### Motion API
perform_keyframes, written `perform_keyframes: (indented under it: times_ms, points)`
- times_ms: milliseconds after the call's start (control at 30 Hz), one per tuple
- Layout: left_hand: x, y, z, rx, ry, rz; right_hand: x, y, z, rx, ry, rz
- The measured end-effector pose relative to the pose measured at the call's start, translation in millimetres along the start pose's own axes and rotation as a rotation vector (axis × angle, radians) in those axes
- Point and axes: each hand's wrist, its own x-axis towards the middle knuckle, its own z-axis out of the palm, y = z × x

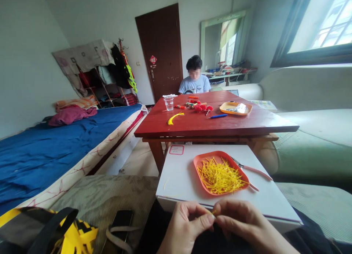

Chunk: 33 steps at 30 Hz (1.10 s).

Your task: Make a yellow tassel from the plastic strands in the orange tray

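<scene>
My left hand [188, 223] and my right hand [242, 219] meet just in front of the white box [178, 180]. Their thumbs and forefingers pinch a tiny yellow strand [214, 212], most of which the fingertips hide. Beyond my hands, an orange-red tray [196, 163] sits on the box, heaped with short thin yellow strands [220, 176]. A pair of pliers with pink handles [258, 170] lies against the tray's right side, its jaws pointing away from me. One loose pale strand [165, 184] rests on the box's left part.
A red table [154, 124] behind the box bears a yellow bundle [175, 118], a plastic cup [168, 103], red-handled tools [200, 107], a blue pen-like tool [218, 116] and an orange tray [249, 109]. A person [194, 81] sits behind it. A phone [118, 228] lies at left.
</scene>
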Motion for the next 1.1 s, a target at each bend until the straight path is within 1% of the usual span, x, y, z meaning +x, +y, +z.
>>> perform_keyframes:
  times_ms: [33, 100, 133, 167, 200, 233, 267, 333, 367, 400, 433, 500, 600, 667, 733, 800, 900, 967, 1033, 1067, 1100]
  points:
    - [0, -1, 0.5, -0.005, 0.004, 0.001, 0, 3, 3, 0.063, 0.007, 0.007]
    - [0, -3, 1.2, -0.062, 0.012, -0.027, 0, 6, 8, 0.089, 0.037, -0.008]
    - [0, -2, 1.6, -0.116, 0.012, -0.061, -1, 6, 9, 0.056, 0.063, -0.031]
    - [0, -2, 2.0, -0.178, 0.000, -0.108, -2, 6, 8, -0.025, 0.100, -0.077]
    - [-1, -1, 2.4, -0.241, -0.019, -0.160, -4, 4, 7, -0.156, 0.135, -0.159]
    - [0, -1, 3.0, -0.298, -0.044, -0.211, -6, 0, 5, -0.329, 0.163, -0.292]
    - [0, -1, 3.5, -0.343, -0.077, -0.260, -8, -5, 1, -0.527, 0.173, -0.461]
    - [1, -2, 4.2, -0.399, -0.154, -0.351, -12, -19, -5, -0.921, 0.102, -0.825]
    - [2, -4, 4.2, -0.410, -0.189, -0.389, -15, -27, -8, -1.073, 0.034, -0.960]
    - [2, -6, 3.9, -0.415, -0.213, -0.417, -17, -34, -10, -1.194, -0.035, -1.051]
    - [3, -9, 3.3, -0.412, -0.238, -0.440, -18, -39, -12, -1.280, -0.081, -1.110]
    - [3, -14, 1.5, -0.388, -0.274, -0.461, -20, -44, -13, -1.367, -0.149, -1.168]
    - [2, -18, -0.6, -0.348, -0.326, -0.480, -20, -39, -14, -1.302, -0.192, -1.187]
    - [1, -17, -0.9, -0.332, -0.333, -0.485, -20, -34, -16, -1.236, -0.215, -1.160]
    - [-1, -13, -0.9, -0.325, -0.312, -0.479, -20, -34, -19, -1.198, -0.238, -1.120]
    - [-2, -8, -2.1, -0.334, -0.273, -0.452, -21, -37, -24, -1.188, -0.257, -1.043]
    - [-2, -3, -6.4, -0.335, -0.198, -0.365, -20, -38, -29, -1.204, -0.229, -0.892]
    - [-3, -1, -9.2, -0.284, -0.135, -0.283, -17, -34, -29, -1.207, -0.157, -0.838]
    - [-5, 1, -10.2, -0.213, -0.049, -0.181, -12, -28, -25, -1.164, -0.084, -0.770]
    - [-6, 1, -9.8, -0.171, -0.004, -0.124, -10, -25, -22, -1.118, -0.055, -0.696]
    - [-8, 1, -8.9, -0.115, 0.037, -0.067, -7, -22, -19, -1.061, -0.031, -0.589]
